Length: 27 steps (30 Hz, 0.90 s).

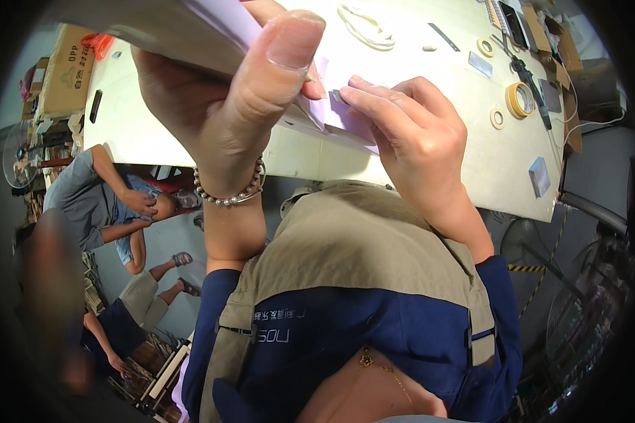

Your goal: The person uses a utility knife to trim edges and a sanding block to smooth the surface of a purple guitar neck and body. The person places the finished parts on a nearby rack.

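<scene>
Close to the camera, my left hand (226, 106) is closed on a lilac sheet (222, 25), its thumb stretched along the near side. A broad greyish-white face of the held piece reaches to the upper left, and I cannot tell whether it is paper or cloth. My right hand (420, 127) is closed at the sheet's lower right part (349, 123), fingers bent together and fingertips on its edge. A small pale bit (336, 96) shows at those fingertips, too small to name. The right thumb is hidden. Both hands are above the near edge of a cream table (169, 144).
A white cord loop (367, 28) lies at the back. Tape rolls (520, 100), a black soldering-iron-like tool (529, 84) with a cable and a grey-blue block (540, 178) are on the right. A cardboard box (67, 67) stands left. Two people (85, 190) sit at left.
</scene>
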Each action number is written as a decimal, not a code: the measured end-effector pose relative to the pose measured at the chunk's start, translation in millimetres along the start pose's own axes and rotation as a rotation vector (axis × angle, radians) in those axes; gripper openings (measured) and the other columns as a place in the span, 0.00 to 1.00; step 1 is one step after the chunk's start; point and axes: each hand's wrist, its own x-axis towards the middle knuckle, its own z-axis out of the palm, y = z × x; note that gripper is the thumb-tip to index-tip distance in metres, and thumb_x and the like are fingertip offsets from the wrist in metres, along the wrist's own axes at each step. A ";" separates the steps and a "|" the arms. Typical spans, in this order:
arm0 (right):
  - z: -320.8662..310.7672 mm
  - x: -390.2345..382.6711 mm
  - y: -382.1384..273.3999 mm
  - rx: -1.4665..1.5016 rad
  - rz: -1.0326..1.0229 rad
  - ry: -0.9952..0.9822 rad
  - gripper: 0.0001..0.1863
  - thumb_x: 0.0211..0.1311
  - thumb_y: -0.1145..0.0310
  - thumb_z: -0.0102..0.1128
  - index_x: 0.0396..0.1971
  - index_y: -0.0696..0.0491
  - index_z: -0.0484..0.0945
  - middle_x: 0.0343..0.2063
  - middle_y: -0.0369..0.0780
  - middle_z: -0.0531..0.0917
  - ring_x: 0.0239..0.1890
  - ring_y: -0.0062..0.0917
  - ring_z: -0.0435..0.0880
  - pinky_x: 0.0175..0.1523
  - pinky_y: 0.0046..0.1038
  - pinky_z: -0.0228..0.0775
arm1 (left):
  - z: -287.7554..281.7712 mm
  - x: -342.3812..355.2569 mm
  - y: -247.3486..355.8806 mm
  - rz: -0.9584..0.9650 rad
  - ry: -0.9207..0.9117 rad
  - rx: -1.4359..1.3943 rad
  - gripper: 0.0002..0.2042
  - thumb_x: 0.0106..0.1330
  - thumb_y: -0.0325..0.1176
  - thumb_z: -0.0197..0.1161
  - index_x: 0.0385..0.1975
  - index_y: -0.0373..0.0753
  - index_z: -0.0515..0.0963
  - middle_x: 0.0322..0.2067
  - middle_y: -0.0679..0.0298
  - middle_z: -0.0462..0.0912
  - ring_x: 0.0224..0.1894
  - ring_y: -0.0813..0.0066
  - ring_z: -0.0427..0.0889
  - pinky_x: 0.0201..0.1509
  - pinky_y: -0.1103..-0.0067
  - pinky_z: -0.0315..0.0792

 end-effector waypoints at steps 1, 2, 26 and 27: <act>1.0 0.0 -1.7 -0.013 0.004 0.007 0.16 0.29 0.75 0.59 0.27 0.51 0.81 0.28 0.34 0.83 0.20 0.21 0.72 0.22 0.21 0.65 | 1.6 -0.6 1.3 -0.007 0.012 0.003 0.14 0.63 0.31 0.49 0.46 0.33 0.64 0.16 0.60 0.70 0.13 0.72 0.70 0.16 0.80 0.68; 1.9 0.1 -3.2 -0.027 0.009 0.014 0.16 0.29 0.75 0.59 0.27 0.52 0.81 0.27 0.34 0.83 0.20 0.21 0.72 0.22 0.21 0.65 | 2.8 -1.0 2.3 -0.014 0.025 0.007 0.14 0.63 0.31 0.48 0.46 0.33 0.64 0.16 0.60 0.70 0.13 0.72 0.70 0.16 0.80 0.68; 6.4 3.3 -14.9 -0.195 -0.115 0.040 0.12 0.30 0.76 0.60 0.23 0.56 0.80 0.25 0.39 0.82 0.20 0.23 0.72 0.21 0.21 0.59 | 5.3 3.7 2.9 0.066 -0.031 0.032 0.13 0.63 0.30 0.47 0.45 0.33 0.65 0.15 0.61 0.70 0.11 0.73 0.70 0.14 0.82 0.67; 5.6 3.1 -14.2 -0.165 -0.103 0.034 0.11 0.30 0.75 0.61 0.23 0.56 0.80 0.25 0.38 0.83 0.20 0.22 0.72 0.21 0.21 0.59 | 4.7 3.9 3.4 0.067 -0.034 0.035 0.13 0.63 0.30 0.47 0.45 0.33 0.65 0.15 0.61 0.70 0.11 0.73 0.70 0.14 0.82 0.67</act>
